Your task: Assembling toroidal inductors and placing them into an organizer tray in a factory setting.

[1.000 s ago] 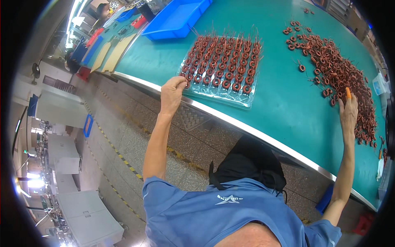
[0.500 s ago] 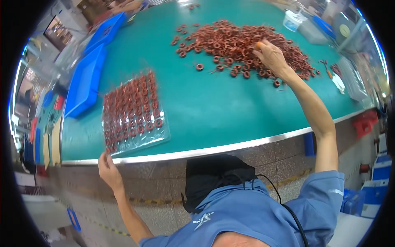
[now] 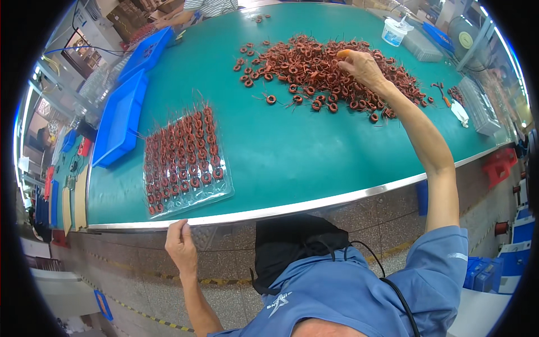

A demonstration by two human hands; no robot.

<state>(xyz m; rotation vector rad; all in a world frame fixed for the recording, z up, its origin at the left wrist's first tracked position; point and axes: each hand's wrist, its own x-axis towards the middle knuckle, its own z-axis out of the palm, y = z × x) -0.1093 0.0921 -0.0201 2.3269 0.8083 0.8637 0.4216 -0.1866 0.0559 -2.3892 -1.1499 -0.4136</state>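
My right hand (image 3: 364,68) reaches over a large heap of copper-coloured ring coils (image 3: 300,62) with wire leads. An orange finger cot (image 3: 344,53) covers one fingertip. The thumb stands apart from that finger, and no coil shows between them. Just off the table's front edge, my left hand (image 3: 182,250) is closed, thumb against curled fingers; whatever it holds, if anything, is hidden. Above it on the table lies a clear plastic tray (image 3: 224,190) with rows of the same coils, their leads pointing up. A few pockets nearest me hold no coil.
Two blue bins (image 3: 120,121) line the table's left side. On the right are a white tub (image 3: 394,32), stacked clear trays (image 3: 479,109) and an orange-handled tool (image 3: 447,101). A co-worker's striped sleeve (image 3: 209,7) shows at the far edge. The metal table edge (image 3: 281,212) runs before me.
My left hand has left the tray's near corner and moved right, off the table edge. My right hand stays at the heap, its fingers slightly farther left. The view has shifted a little.
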